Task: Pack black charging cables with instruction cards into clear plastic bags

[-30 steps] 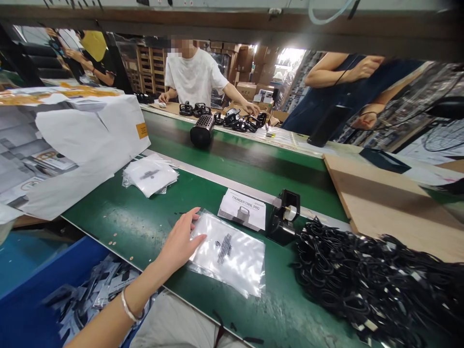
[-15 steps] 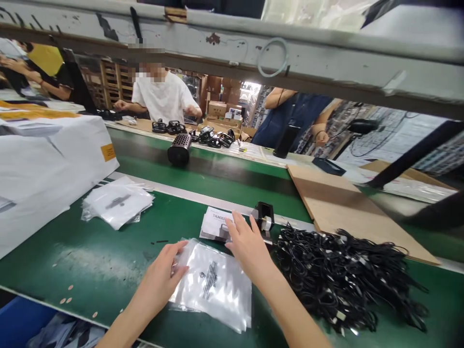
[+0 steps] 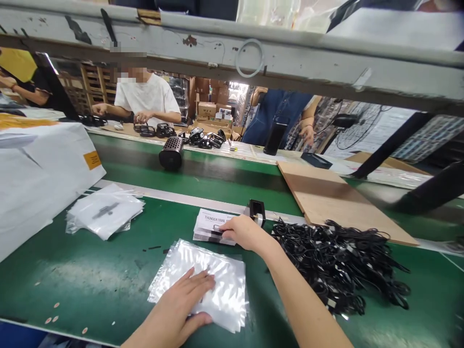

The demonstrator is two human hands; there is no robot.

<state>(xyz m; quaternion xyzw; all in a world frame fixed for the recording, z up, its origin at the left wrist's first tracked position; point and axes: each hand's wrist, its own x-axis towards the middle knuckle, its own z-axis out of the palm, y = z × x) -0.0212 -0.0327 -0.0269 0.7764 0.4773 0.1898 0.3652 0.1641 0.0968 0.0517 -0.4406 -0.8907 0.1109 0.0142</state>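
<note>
My left hand [image 3: 181,309] lies flat, fingers spread, on a stack of clear plastic bags [image 3: 224,275] on the green table [image 3: 90,270]. My right hand [image 3: 242,231] reaches forward onto a small stack of white "THUNDER TRAIL" booklets [image 3: 210,223], fingers curled over the near right corner of the top one. A black tape dispenser [image 3: 256,211] stands just behind that hand. A big heap of black coiled cables [image 3: 340,256] lies to the right of my right forearm.
A second pile of clear bags [image 3: 105,212] lies at left beside a large white box [image 3: 39,169]. A cardboard sheet [image 3: 333,198] lies at the right rear. A black speaker [image 3: 171,152] lies on the conveyor belt [image 3: 224,179]. Other people work across the line.
My left hand slid from the bags' left edge onto their middle. My right hand came into view from the right and settled on the booklets. The view shifted right.
</note>
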